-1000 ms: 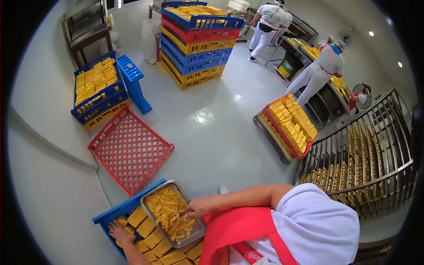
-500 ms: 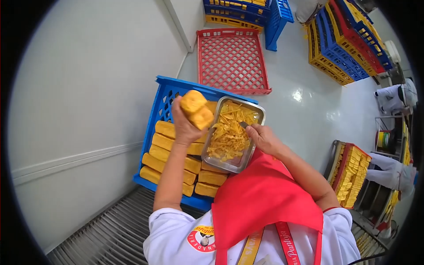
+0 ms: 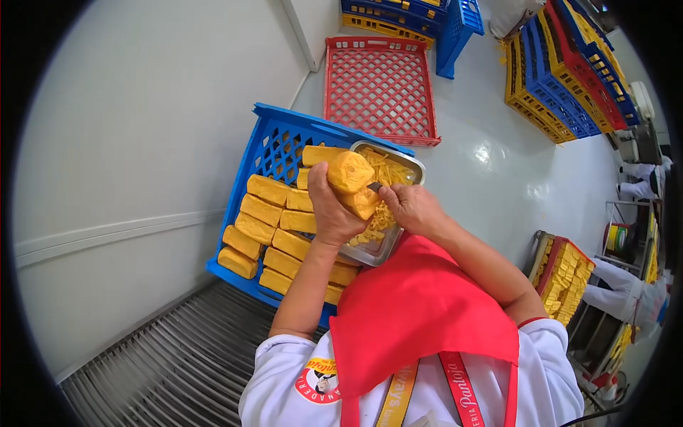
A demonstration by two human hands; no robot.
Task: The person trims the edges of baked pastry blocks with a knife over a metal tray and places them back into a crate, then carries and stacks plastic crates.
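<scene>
Over metal tray (image 3: 388,249): two golden-yellow loaves (image 3: 351,173), blocky, round-cornered, in left hand (image 3: 334,213).

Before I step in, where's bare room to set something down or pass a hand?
Bare: floor between red crate and crate stack; the red crate's lattice; the blue crate's far-left corner, beside the yellow blocks. Crowded: the block rows, and over the metal tray, where left hand holds blocks and right hand a knife.

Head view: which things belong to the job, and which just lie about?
Seemingly in the job: yellow blocks in the left hand; knife in the right hand; metal tray of shavings; blue crate.

Probably just lying about: red crate on the floor; stacked crates.
</scene>
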